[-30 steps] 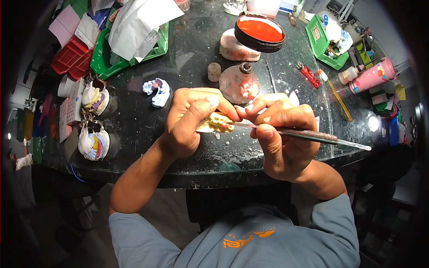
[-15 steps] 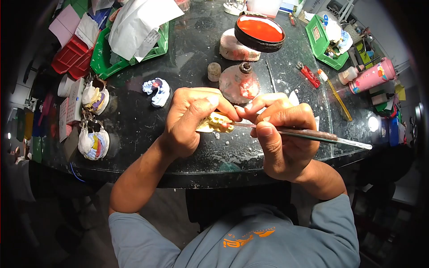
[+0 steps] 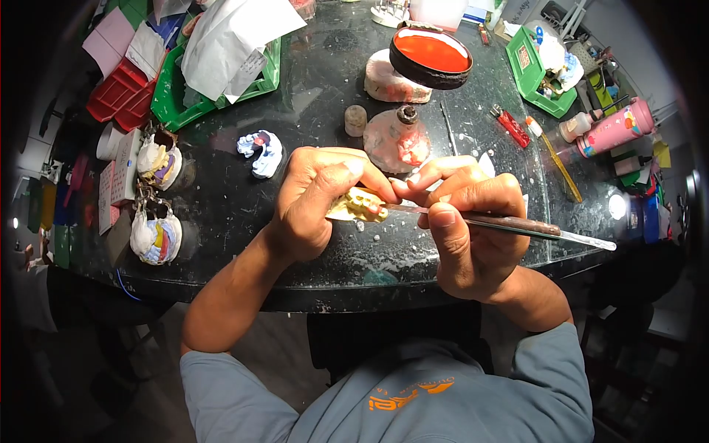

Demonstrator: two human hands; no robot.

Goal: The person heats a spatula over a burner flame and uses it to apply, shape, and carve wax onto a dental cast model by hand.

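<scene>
My left hand [image 3: 314, 203] is closed around a pale yellow dental cast [image 3: 358, 207], which shows a small pink-red patch near its right end. In my right hand [image 3: 473, 229] is a wax knife [image 3: 509, 223] with a brown handle, held like a pen. Its thin metal blade meets the cast by the pink patch. The fingertips of both hands come together just above the blade. Behind them on the bench stands a round spirit burner [image 3: 397, 142], smeared with pink. A small cylindrical cap [image 3: 355, 120] is beside it.
A dark round tin of red wax [image 3: 430, 55] rests near a pinkish block [image 3: 391, 80]. Left are a bluish-white cast [image 3: 260, 153], articulated models [image 3: 156, 235] and a green tray [image 3: 177, 111]. Right are a red-handled tool [image 3: 511, 127], a yellow brush [image 3: 557, 162] and a pink bottle [image 3: 617, 127].
The cast is turned slightly in my left hand, so more of its pink patch shows. The wax knife stays at the cast, and the view has shifted a little.
</scene>
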